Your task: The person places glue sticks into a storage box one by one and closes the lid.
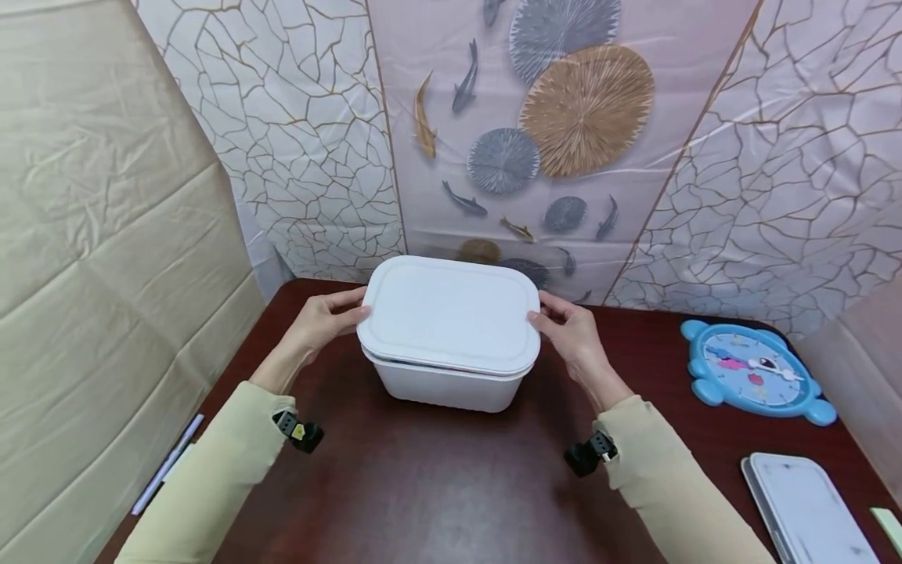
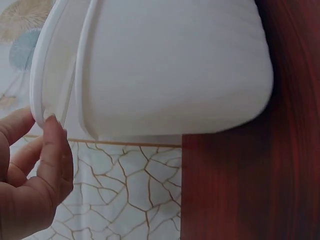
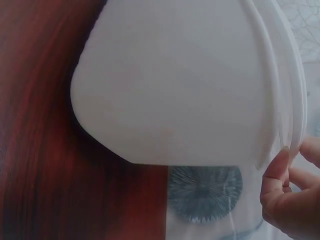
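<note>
A white lid (image 1: 451,313) with rounded corners is over a white storage box (image 1: 444,385) on the dark table. The left hand (image 1: 322,319) pinches the lid's left edge between thumb and fingers, and the right hand (image 1: 571,333) pinches its right edge. In the left wrist view, a gap shows between the lid (image 2: 39,65) and the rim of the box (image 2: 175,70), widest away from the hand. The right wrist view has the lid's edge (image 3: 299,85) apart from the rim of the box (image 3: 175,85) too. What the box holds is hidden.
On the right of the dark red table (image 1: 437,486) lies a blue cartoon clock (image 1: 757,370). Nearer is a whitish flat case (image 1: 810,509), with a pale green strip (image 1: 889,529) beside it. A thin lilac stick (image 1: 167,464) lies along the left edge. Patterned cloth (image 1: 317,133) hangs behind.
</note>
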### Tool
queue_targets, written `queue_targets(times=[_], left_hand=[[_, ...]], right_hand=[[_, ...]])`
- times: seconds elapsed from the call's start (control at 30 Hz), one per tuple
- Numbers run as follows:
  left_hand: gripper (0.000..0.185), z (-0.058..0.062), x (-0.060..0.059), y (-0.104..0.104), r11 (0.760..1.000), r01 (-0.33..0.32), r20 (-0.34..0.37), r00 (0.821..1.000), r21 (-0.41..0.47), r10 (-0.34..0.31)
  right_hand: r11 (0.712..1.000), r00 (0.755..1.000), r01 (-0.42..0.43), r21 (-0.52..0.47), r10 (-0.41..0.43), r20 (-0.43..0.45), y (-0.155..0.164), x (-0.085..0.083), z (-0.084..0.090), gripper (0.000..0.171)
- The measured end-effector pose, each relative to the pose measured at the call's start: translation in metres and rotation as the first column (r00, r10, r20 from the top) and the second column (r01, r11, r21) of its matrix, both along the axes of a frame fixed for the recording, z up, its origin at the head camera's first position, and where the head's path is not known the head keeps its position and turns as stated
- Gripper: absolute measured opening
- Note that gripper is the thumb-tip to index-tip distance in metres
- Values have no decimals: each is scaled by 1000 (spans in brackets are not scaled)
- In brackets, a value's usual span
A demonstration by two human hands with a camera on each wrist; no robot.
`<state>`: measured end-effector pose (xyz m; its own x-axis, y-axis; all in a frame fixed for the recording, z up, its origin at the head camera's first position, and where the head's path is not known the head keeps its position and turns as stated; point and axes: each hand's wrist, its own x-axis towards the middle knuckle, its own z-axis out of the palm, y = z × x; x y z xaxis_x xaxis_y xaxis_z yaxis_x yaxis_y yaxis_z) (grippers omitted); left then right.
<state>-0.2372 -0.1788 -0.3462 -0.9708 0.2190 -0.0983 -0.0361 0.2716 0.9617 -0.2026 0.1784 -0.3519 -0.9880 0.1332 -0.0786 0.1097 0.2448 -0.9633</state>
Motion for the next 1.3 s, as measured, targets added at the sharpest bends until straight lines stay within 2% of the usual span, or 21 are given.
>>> queue_targets(times=[0.27,0.5,0.6,0.97,1.3], left_hand=[[52,-8,3,-3,1000,13,11,1000,-25,-13],[51,-11,2,-2,992,12,19,1000,-124,-10],[52,-11,1,-2,991,15,27,1000,-133,-11],[53,-15,1,-1,996,15,67,998,-90,-9],[51,-16,3,3,998,6,62,998,-62,-2]], right_hand=[[998,1000,-11,69,11,7,-4,-1,-4,50],[993,1000,-16,114,16,-1,-4,-1,-5,50],[992,1000,-19,126,18,5,-3,-1,-6,50],[993,998,3,118,-11,63,-5,-2,-13,45],[997,998,25,70,-29,56,-1,-3,-16,44]])
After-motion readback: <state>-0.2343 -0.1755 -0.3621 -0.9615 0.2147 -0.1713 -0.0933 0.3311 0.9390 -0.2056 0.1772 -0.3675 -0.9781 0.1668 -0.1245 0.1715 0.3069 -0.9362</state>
